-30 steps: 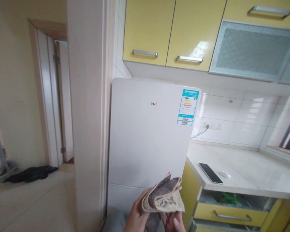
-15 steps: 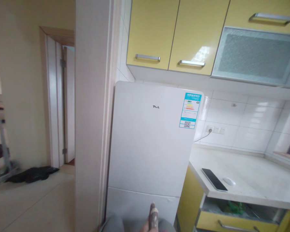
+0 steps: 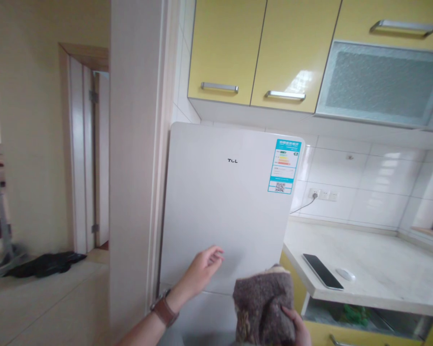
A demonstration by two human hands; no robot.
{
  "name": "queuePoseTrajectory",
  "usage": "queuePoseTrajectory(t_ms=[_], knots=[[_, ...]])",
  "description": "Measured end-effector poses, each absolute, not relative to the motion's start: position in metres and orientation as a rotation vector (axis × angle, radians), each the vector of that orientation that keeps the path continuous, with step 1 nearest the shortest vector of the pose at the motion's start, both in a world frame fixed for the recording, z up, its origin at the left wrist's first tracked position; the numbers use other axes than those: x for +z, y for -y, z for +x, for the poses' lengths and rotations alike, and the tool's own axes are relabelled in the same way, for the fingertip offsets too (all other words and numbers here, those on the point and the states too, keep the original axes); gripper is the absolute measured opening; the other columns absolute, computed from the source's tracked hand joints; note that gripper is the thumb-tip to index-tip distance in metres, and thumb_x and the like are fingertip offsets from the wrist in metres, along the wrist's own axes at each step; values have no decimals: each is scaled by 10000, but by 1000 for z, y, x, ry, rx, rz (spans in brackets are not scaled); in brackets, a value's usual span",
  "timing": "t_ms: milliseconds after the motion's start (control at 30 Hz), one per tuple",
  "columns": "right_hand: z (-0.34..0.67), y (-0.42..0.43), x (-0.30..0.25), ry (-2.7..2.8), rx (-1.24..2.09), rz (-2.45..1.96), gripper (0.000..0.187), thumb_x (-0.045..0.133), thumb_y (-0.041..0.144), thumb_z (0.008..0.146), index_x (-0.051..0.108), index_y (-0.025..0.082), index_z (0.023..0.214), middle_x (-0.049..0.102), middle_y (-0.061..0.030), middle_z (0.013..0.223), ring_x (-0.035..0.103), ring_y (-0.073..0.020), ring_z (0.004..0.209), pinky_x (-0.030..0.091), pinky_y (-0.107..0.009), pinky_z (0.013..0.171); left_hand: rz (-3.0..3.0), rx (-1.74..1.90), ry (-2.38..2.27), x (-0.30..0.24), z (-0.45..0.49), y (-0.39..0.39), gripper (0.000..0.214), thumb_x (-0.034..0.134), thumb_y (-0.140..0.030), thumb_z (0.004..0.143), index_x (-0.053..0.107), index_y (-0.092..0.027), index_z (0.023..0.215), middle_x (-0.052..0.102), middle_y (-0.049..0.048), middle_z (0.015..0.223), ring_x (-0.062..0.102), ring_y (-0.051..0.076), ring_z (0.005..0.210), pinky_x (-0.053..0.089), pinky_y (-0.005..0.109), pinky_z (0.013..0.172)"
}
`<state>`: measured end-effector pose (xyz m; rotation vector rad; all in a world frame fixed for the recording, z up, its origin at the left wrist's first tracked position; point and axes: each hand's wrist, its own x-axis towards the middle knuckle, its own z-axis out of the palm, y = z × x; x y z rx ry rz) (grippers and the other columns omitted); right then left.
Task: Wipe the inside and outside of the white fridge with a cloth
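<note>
A folded brown cloth (image 3: 263,300), patterned and pale along its top edge, hangs in front of the lower fridge door. At its lower right side my right hand (image 3: 299,324) grips it, with the fingers lying on the cloth. My left hand (image 3: 206,264), with a brown-strapped watch (image 3: 165,310) on the wrist, is raised before the white fridge (image 3: 220,211). Its fingers are loosely bent and hold nothing. Whether the fingertips touch the fridge door I cannot tell.
To the right, a dark flat tablet-like device (image 3: 323,271) and a white mouse-shaped object (image 3: 345,274) lie on the counter (image 3: 382,254). Yellow cabinets (image 3: 223,48) hang above the fridge. A door frame (image 3: 135,173) stands close on the left. Black plastic (image 3: 45,264) lies on the floor.
The brown cloth has come up into view, moved right and now shows its broad side, held in my right hand. My left hand has risen in front of the fridge.
</note>
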<state>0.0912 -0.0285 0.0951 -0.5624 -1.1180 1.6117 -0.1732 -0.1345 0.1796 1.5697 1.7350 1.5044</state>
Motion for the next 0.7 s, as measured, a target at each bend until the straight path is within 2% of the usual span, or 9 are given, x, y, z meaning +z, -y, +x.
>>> queuePoseTrajectory(t_ms=[67,167,233,300,367,467,567,700], knots=[[85,-2,129,983,1530,-530,490,786,453,701,709,265,1147,749,-2,923,736,-217,814,632,-327,673,1726,1683,-1887,216,-197,123,274,555,-300,926,663,-218,1164,723,99,1202,676,254,1161,534,404,1028],[68,-38,199,1092,1186,-391,648,698,447,829,546,331,1448,701,-4,1236,705,-211,1052,612,-340,853,1949,1889,-2155,252,-228,103,349,548,-181,898,616,-227,1238,672,99,1288,607,269,1283,479,467,1139],[50,-56,248,1384,833,-334,657,581,523,931,453,342,1549,561,-41,1497,573,-264,1335,537,-443,1050,2065,1924,-2295,264,-240,90,411,543,-138,898,582,-226,1297,641,106,1332,572,277,1325,450,496,1181],[27,-71,289,1709,430,-358,668,497,579,978,423,326,1592,372,-67,1661,353,-328,1522,400,-543,1182,2155,1911,-2392,270,-248,79,455,552,-108,883,565,-224,1324,612,117,1376,546,287,1353,440,512,1197],[3,-83,315,1928,56,-512,653,437,600,1009,414,353,1613,246,-65,1722,236,-395,1562,310,-631,1204,2227,1879,-2464,278,-253,70,465,567,-97,866,571,-222,1314,588,128,1411,528,300,1371,441,520,1200],[-25,-97,329,2028,-360,-764,684,443,631,1007,362,396,1644,177,-63,1747,195,-502,1537,269,-715,1161,2292,1850,-2570,308,-263,62,442,579,-117,860,592,-216,1291,561,145,1449,503,316,1399,421,529,1215],[-38,-110,329,1985,-593,-835,756,504,667,969,344,391,1655,158,-71,1754,201,-545,1503,288,-714,1128,2288,1862,-2681,364,-279,60,491,571,-145,861,577,-198,1349,515,162,1520,442,328,1465,348,552,1258],[-35,-122,336,1921,-739,-778,701,535,619,960,422,406,1618,190,-46,1750,151,-543,1507,343,-663,1082,2255,1941,-2763,451,-304,63,635,535,-168,877,485,-198,1509,415,145,1640,271,324,1583,200,594,1304]])
